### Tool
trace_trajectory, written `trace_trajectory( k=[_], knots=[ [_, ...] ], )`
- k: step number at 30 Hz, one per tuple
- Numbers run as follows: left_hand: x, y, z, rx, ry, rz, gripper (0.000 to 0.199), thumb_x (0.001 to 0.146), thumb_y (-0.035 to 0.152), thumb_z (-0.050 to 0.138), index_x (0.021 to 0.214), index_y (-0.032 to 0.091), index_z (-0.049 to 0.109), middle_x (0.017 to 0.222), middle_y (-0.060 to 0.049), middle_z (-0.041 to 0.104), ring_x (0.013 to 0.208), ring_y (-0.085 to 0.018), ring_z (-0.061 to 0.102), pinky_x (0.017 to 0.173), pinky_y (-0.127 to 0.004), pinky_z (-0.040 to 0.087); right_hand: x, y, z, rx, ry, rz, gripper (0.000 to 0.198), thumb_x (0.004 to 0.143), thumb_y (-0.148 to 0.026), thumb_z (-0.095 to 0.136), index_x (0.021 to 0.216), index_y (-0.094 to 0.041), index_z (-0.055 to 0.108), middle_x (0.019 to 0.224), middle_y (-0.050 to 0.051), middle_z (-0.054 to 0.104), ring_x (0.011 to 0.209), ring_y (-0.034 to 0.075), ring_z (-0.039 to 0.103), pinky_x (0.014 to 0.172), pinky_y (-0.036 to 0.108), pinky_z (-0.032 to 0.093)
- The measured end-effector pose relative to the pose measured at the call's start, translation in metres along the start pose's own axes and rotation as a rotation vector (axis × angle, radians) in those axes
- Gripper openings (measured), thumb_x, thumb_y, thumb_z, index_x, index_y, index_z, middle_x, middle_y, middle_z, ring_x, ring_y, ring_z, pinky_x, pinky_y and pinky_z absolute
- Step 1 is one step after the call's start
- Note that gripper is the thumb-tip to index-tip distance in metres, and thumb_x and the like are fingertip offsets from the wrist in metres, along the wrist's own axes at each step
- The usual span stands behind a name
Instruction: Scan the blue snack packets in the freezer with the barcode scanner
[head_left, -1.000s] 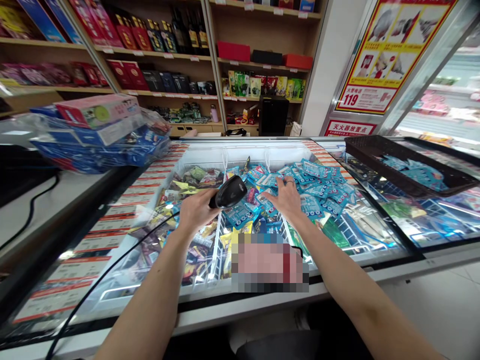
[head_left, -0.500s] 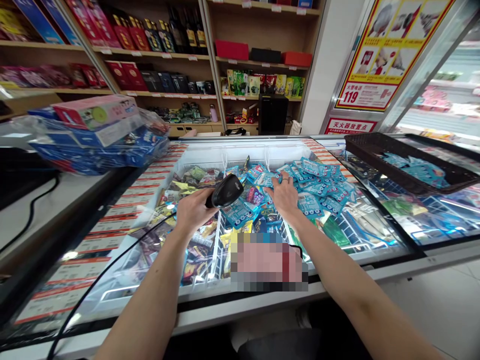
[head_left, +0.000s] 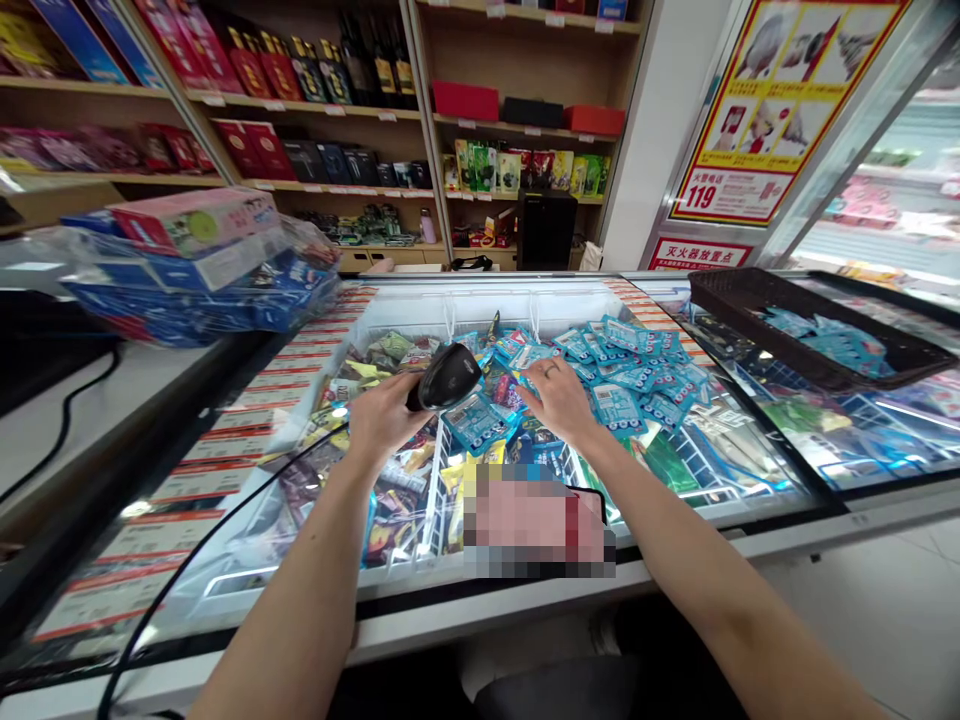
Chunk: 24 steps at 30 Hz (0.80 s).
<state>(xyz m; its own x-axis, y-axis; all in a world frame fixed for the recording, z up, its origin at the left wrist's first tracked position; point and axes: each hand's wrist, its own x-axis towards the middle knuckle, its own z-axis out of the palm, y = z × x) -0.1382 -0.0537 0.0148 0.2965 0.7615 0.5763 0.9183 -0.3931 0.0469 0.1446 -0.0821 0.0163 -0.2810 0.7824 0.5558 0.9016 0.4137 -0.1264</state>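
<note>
A black handheld barcode scanner point(head_left: 450, 377) is gripped in my left hand point(head_left: 386, 415), its head tilted to the right over the freezer. Its black cord point(head_left: 247, 487) runs down to the lower left. My right hand point(head_left: 561, 400), with a ring on one finger, hovers over or touches a pile of blue ice-cream packets point(head_left: 637, 350). Its thumb and fingers are apart, and I see nothing held in them. A single blue packet point(head_left: 474, 422) lies just below the scanner. Under the hands is a chest freezer point(head_left: 405, 305) with many colourful packets inside.
A brown basket point(head_left: 814, 365) with more blue packets stands at the right. Boxes in a plastic bag point(head_left: 202, 260) sit at the left. A blurred pink object point(head_left: 517, 520) lies by the freezer's front edge. Shelves of goods point(head_left: 315, 100) line the back.
My right hand has drawn back slightly toward me and to the left over the packets. The scanner in my left hand has shifted a little left.
</note>
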Motion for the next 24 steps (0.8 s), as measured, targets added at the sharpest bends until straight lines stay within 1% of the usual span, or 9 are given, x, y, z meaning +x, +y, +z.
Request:
trace_trajectory(
  k=[3,5,8,10,12,15,17,21,24],
  knots=[
    [-0.001,-0.001,-0.001,0.01,0.01,-0.015,0.037,0.073,0.044,0.055,0.103,0.023,0.062,0.1,-0.003,0.069,0.091,-0.022,0.064,0.065,-0.026,0.043,-0.002,-0.011,0.002,0.034,-0.09,-0.05,0.043,0.089,-0.054,0.04,0.099,-0.021,0.067,0.098,0.008,0.062,0.099,0.023,0.048,0.089,0.038,0.035],
    [-0.001,-0.001,-0.001,0.012,0.011,-0.014,0.036,0.074,0.044,0.055,0.101,0.022,0.062,0.1,-0.003,0.069,0.092,-0.022,0.064,0.064,-0.026,0.042,-0.003,-0.018,0.004,0.05,-0.136,-0.065,0.05,0.084,-0.063,0.041,0.096,-0.022,0.068,0.097,0.008,0.062,0.098,0.023,0.048,0.088,0.038,0.034],
    [0.0,0.0,-0.002,0.017,0.007,-0.024,0.036,0.074,0.045,0.054,0.101,0.022,0.062,0.1,-0.003,0.069,0.092,-0.022,0.063,0.063,-0.026,0.042,-0.004,-0.023,0.006,0.045,-0.182,-0.075,0.062,0.075,-0.072,0.045,0.102,-0.02,0.065,0.101,0.01,0.06,0.101,0.025,0.046,0.09,0.04,0.032],
    [0.0,0.0,-0.002,0.023,0.0,-0.029,0.037,0.074,0.045,0.054,0.101,0.022,0.062,0.101,-0.003,0.069,0.092,-0.022,0.063,0.063,-0.026,0.042,-0.004,-0.023,0.007,0.043,-0.207,-0.087,0.068,0.07,-0.074,0.05,0.106,-0.018,0.063,0.104,0.011,0.059,0.104,0.026,0.045,0.09,0.04,0.03],
    [0.0,0.0,-0.002,0.028,-0.003,-0.029,0.036,0.073,0.044,0.054,0.102,0.023,0.062,0.101,-0.002,0.069,0.091,-0.022,0.064,0.063,-0.026,0.042,-0.003,-0.02,0.007,0.063,-0.229,-0.098,0.065,0.07,-0.072,0.052,0.106,-0.019,0.063,0.106,0.01,0.058,0.104,0.026,0.045,0.091,0.04,0.029],
    [0.0,0.0,-0.002,0.03,-0.002,-0.023,0.035,0.073,0.043,0.055,0.101,0.023,0.062,0.1,-0.002,0.069,0.091,-0.022,0.064,0.062,-0.026,0.042,-0.001,-0.013,0.006,0.118,-0.255,-0.099,0.049,0.076,-0.064,0.054,0.102,-0.023,0.065,0.109,0.007,0.058,0.104,0.024,0.045,0.092,0.04,0.027],
    [-0.001,0.001,-0.002,0.026,-0.001,-0.018,0.035,0.073,0.043,0.055,0.101,0.023,0.062,0.1,-0.002,0.069,0.091,-0.022,0.064,0.063,-0.026,0.042,-0.001,-0.01,0.007,0.15,-0.266,-0.089,0.043,0.077,-0.06,0.057,0.101,-0.025,0.065,0.11,0.006,0.058,0.105,0.024,0.046,0.091,0.039,0.027],
    [0.0,0.002,-0.002,0.017,0.001,-0.01,0.036,0.073,0.041,0.056,0.103,0.023,0.062,0.102,-0.002,0.069,0.092,-0.022,0.063,0.064,-0.026,0.042,0.0,-0.009,0.009,0.22,-0.273,-0.04,0.04,0.075,-0.055,0.063,0.098,-0.023,0.065,0.107,0.006,0.06,0.104,0.024,0.048,0.089,0.039,0.03],
    [0.0,0.002,-0.002,0.01,-0.001,-0.012,0.036,0.073,0.041,0.056,0.104,0.023,0.061,0.101,-0.002,0.069,0.092,-0.022,0.063,0.064,-0.026,0.042,0.0,-0.01,0.01,0.288,-0.229,0.027,0.036,0.072,-0.05,0.068,0.092,-0.021,0.064,0.099,0.005,0.063,0.101,0.024,0.051,0.088,0.039,0.033]
  ],
)
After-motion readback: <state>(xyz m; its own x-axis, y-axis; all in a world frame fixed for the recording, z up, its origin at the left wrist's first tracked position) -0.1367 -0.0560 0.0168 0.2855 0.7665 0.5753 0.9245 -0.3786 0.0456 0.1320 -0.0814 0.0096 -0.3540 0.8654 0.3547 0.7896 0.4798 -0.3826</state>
